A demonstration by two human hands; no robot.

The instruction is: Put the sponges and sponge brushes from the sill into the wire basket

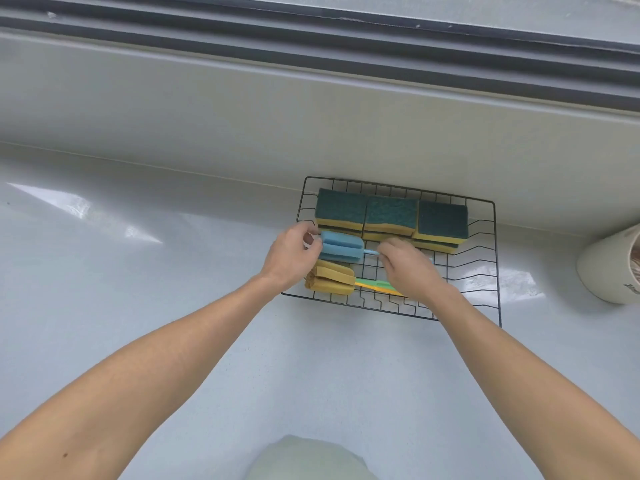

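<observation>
There is one view only, from a wide-angle camera worn on the person's head, looking forward and steeply down over both forearms, which enter from the lower corners and meet near the middle. It sits close above the pale desk (173, 341), which fills the lower half of the frame. The wire basket (496, 258) lies a little right of centre, at arm's reach. The view faces a grey window sill (242, 109), and the dark window track (346, 53) runs slanted across the top edge. Straight lines bow slightly toward the frame's edges, as a wide lens gives.
</observation>
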